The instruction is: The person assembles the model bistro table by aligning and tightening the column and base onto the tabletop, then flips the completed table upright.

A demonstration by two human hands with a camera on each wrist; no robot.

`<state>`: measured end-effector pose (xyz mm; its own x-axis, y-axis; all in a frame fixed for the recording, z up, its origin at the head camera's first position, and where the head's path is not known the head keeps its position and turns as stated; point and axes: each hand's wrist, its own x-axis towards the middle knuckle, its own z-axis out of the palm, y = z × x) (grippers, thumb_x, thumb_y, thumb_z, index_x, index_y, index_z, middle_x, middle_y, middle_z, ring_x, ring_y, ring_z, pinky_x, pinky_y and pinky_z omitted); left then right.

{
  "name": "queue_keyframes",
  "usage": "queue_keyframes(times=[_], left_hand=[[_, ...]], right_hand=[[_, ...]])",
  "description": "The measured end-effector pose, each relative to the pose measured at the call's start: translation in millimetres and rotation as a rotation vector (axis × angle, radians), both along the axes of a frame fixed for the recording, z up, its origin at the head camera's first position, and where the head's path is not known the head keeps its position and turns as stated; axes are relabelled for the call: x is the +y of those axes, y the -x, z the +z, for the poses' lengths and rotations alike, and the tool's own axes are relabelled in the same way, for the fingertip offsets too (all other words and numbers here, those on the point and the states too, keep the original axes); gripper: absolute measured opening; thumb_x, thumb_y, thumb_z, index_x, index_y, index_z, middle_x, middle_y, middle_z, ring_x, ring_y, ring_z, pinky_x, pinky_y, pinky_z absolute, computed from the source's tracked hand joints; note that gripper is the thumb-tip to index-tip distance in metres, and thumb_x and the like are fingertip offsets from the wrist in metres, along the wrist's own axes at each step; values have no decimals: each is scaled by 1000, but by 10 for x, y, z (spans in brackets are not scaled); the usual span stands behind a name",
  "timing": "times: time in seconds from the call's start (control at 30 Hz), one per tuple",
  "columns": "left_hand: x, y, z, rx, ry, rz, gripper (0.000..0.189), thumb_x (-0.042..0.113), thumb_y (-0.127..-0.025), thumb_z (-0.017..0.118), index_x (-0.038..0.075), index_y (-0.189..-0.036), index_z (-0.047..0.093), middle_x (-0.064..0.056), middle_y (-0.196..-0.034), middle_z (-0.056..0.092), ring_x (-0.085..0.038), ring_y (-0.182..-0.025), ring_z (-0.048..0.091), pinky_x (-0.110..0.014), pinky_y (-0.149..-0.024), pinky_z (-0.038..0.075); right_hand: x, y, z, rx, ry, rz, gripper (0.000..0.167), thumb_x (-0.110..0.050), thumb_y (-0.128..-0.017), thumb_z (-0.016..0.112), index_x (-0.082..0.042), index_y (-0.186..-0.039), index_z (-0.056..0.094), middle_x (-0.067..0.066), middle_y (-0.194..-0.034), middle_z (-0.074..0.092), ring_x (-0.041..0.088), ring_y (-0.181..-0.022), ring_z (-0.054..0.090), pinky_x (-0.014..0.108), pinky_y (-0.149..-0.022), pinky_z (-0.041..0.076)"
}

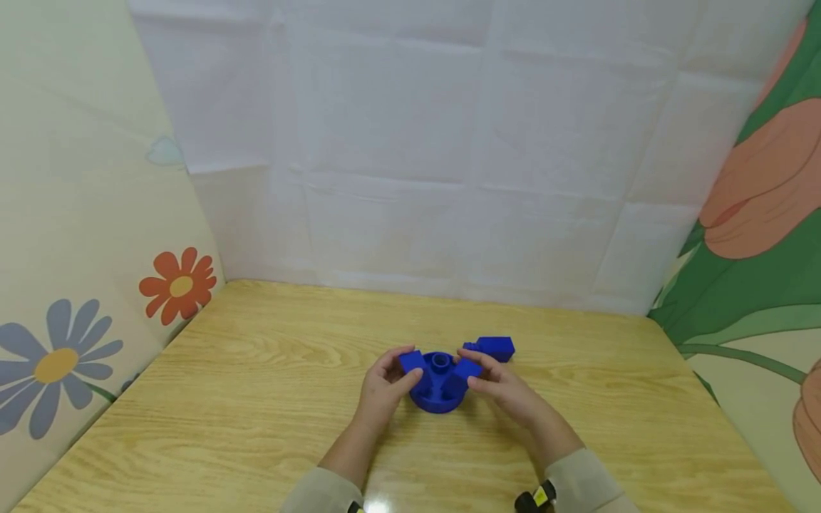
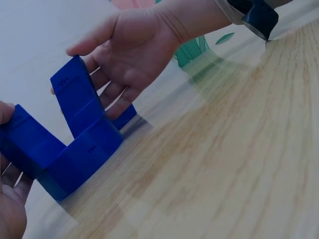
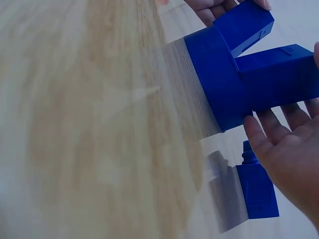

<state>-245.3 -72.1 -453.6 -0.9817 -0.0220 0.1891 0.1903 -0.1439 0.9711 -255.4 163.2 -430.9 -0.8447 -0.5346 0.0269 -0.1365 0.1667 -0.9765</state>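
A round blue base (image 1: pixel 436 405) with a raised ring in its middle sits on the table. Two blue rectangular blocks lean outward from it. My left hand (image 1: pixel 381 393) pinches the left block (image 1: pixel 411 360) between thumb and fingers. On the other side, my right hand (image 1: pixel 516 404) grips the right block (image 1: pixel 465 370), thumb on the near face and fingers behind. In the left wrist view the right block (image 2: pixel 77 97) bears small raised digits. The right wrist view shows both blocks' lower ends at the base's rim (image 3: pixel 214 79), with the right fingers under the right block.
A third blue block (image 1: pixel 497 348) with a narrow ridged neck lies on its side on the wooden table (image 1: pixel 269 356), just behind my right hand. A white cloth (image 1: pixel 410 142) hangs at the table's back edge, between flower-printed side panels (image 1: pixel 763 285).
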Motion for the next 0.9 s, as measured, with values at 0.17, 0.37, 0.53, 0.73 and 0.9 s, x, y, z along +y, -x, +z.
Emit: queue_keyframes(times=[0.17, 0.37, 0.53, 0.73, 0.9], left_hand=[[1, -9, 2, -1, 10, 1, 42, -4, -85, 69, -8, -126, 58, -22, -118, 65, -1, -93, 62, -15, -85, 50], [-6, -1, 6, 3, 7, -1, 43, -4, -85, 68, -8, -126, 57, -22, -116, 65, -2, -93, 62, -15, -84, 51], [-9, -4, 11, 5, 5, 0, 43, -4, -86, 68, -8, -127, 56, -22, -117, 65, -2, -94, 62, -15, -84, 50], [-15, 4, 1, -10, 22, 2, 42, -2, -86, 68, -6, -126, 58, -19, -116, 65, -3, -95, 61, -16, -84, 51], [-20, 4, 4, -16, 37, 6, 41, 0, -86, 69, -5, -126, 58, -17, -115, 66, -4, -95, 61, -16, -84, 51]], right_hand=[[-14, 17, 10, -23, 26, 58, 62, -27, -102, 49, 0, -152, 25, 25, -154, 33, 43, -144, 25, 59, -116, 25], [-10, 29, -8, -4, 13, 46, 59, -27, -102, 50, 4, -149, 29, 27, -151, 38, 41, -140, 35, 51, -113, 34], [-6, 29, -18, 20, 4, 37, 59, -28, -102, 50, 6, -147, 30, 29, -149, 40, 40, -137, 40, 38, -106, 42], [-15, 17, -16, 21, 4, 36, 58, -28, -103, 49, 6, -146, 30, 30, -148, 39, 41, -136, 40, 45, -108, 41], [-29, 2, -2, 16, -13, 19, 57, -29, -103, 50, 5, -144, 32, 29, -148, 41, 40, -135, 41, 47, -108, 42]])
